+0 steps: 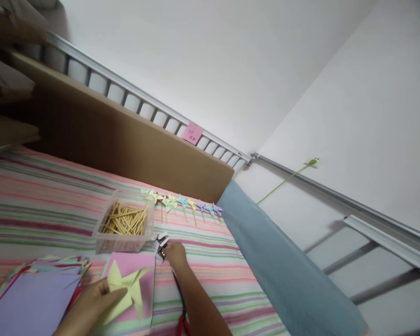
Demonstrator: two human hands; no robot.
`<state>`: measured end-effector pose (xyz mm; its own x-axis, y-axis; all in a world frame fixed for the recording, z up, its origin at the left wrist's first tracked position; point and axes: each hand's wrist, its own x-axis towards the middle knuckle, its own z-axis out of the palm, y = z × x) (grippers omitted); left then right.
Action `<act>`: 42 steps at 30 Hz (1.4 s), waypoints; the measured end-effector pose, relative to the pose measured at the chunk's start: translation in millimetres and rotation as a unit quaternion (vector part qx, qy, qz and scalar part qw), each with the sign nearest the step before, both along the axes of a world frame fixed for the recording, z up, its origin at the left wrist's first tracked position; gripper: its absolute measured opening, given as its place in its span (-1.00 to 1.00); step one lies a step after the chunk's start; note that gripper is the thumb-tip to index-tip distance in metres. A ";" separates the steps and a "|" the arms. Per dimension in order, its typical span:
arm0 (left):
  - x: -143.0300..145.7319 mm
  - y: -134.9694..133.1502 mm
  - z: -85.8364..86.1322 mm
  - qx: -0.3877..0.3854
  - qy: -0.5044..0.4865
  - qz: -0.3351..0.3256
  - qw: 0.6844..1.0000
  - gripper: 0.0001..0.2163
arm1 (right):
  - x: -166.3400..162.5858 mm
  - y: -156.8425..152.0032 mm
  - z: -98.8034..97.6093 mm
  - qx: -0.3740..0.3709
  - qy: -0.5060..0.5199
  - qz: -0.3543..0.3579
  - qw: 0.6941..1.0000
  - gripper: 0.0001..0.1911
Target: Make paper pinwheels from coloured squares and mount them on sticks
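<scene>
A yellow paper pinwheel (128,287) is pinched by the left hand (87,303), partly cut off below, over a pink sheet (135,262). The right hand (175,255) is set against 1 small blurred object (160,242) beside the stick box (124,227); whether it is gripped cannot be told.

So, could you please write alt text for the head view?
The left hand holds a yellow paper pinwheel over pink paper; the right hand touches a small dark object beside a box of sticks on striped cloth.
</scene>
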<state>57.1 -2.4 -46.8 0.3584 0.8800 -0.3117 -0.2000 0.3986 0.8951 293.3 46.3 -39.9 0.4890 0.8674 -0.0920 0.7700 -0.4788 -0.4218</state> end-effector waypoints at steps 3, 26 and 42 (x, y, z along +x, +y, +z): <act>-7.5 -4.5 19.1 -0.034 0.000 -0.017 0.999 -0.77 | -2.3 -13.7 2.5 0.030 0.064 -0.011 0.997 -0.71; -35.6 -1.2 53.8 -0.012 -0.071 0.127 0.989 -0.85 | -81.2 -92.5 -15.4 0.057 0.064 0.140 0.986 -0.93; -35.3 0.5 50.9 -0.026 -0.085 0.129 0.988 -0.82 | -91.4 -101.5 -12.3 0.142 0.072 0.195 0.968 -0.78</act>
<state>21.8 -1.9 4.1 0.1763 0.9331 -0.3134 -0.4462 0.3596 0.8195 201.9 -55.2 -52.2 0.1190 0.9837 0.1347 0.7921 -0.0123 -0.6103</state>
